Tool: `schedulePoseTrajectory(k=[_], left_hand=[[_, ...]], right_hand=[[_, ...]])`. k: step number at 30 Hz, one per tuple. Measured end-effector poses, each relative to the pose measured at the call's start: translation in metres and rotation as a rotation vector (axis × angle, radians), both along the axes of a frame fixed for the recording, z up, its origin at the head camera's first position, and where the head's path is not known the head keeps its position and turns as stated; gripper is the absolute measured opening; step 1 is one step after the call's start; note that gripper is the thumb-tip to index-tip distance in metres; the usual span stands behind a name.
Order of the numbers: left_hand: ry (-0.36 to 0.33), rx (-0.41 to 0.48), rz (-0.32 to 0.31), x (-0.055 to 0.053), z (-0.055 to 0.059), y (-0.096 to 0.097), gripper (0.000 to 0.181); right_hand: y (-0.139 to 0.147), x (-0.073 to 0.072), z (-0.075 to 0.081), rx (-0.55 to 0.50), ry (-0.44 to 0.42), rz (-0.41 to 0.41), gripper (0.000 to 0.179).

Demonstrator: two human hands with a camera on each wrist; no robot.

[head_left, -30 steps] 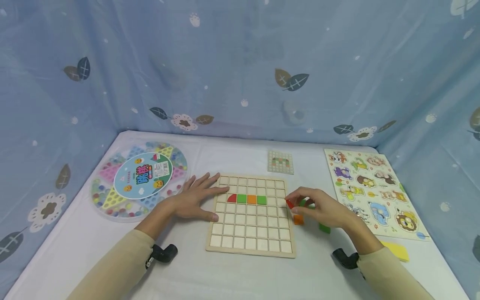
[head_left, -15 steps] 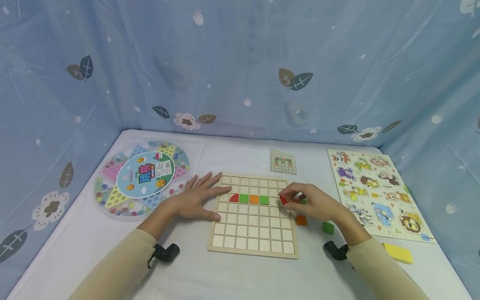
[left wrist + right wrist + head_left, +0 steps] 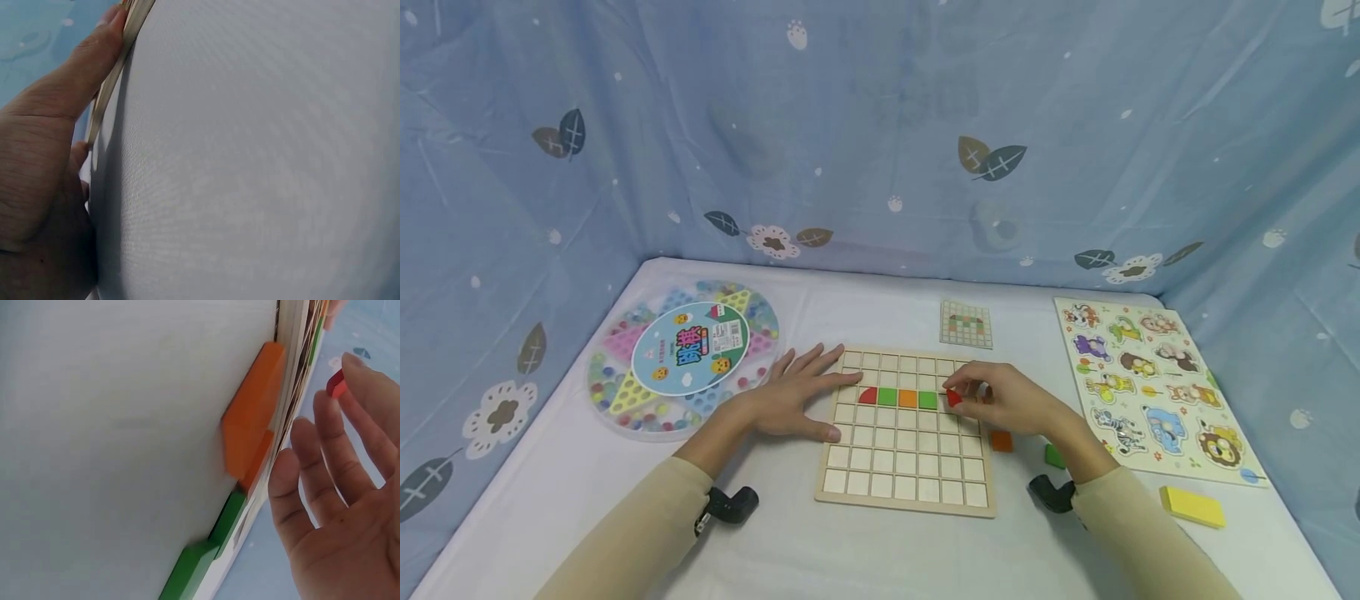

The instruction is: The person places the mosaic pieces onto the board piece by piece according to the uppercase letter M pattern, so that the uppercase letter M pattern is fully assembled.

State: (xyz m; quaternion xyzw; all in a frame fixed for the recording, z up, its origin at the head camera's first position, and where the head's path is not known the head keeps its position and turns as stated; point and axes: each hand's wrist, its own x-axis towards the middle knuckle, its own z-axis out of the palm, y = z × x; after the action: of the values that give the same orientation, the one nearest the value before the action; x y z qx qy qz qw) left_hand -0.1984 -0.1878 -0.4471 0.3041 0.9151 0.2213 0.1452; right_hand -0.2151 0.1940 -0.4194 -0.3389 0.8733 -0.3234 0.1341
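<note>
A wooden grid board (image 3: 895, 462) lies on the white table. In one row sit a red round-cornered tile (image 3: 868, 396), a green tile (image 3: 887, 397), an orange tile (image 3: 907, 399) and another green tile (image 3: 928, 400). My left hand (image 3: 793, 404) rests along the board's left edge, fingers spread. Over the right side of that row, my right hand (image 3: 1011, 400) pinches a red tile (image 3: 953, 397) between thumb and fingertips; in the right wrist view this red tile (image 3: 336, 384) shows only partly. Whether it touches the board I cannot tell.
Right of the board lie a loose orange tile (image 3: 1002, 441) and a green tile (image 3: 1055, 455). A pattern card (image 3: 966, 324) is behind it. An animal puzzle (image 3: 1157, 392) and yellow block (image 3: 1192, 506) lie farther right; a round marble game (image 3: 688, 358) is at left.
My right hand has moved left from beside the board to above it, carrying the red tile toward the row's right end. The left hand keeps its place on the board.
</note>
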Motion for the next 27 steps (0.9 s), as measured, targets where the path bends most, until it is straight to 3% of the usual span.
schedulePoseTrajectory(k=[10,27], left_hand=[[0.003,-0.004,-0.005,0.0003,-0.0005,0.0008,0.088],[-0.001,0.002,0.001,0.0013,0.0011,0.0003,0.088]], right_hand=[[-0.0082,-0.0009,0.0009,0.063,-0.008,-0.022,0.029],[-0.0090,-0.0028,0.0006,0.075,-0.006,0.024,0.026]])
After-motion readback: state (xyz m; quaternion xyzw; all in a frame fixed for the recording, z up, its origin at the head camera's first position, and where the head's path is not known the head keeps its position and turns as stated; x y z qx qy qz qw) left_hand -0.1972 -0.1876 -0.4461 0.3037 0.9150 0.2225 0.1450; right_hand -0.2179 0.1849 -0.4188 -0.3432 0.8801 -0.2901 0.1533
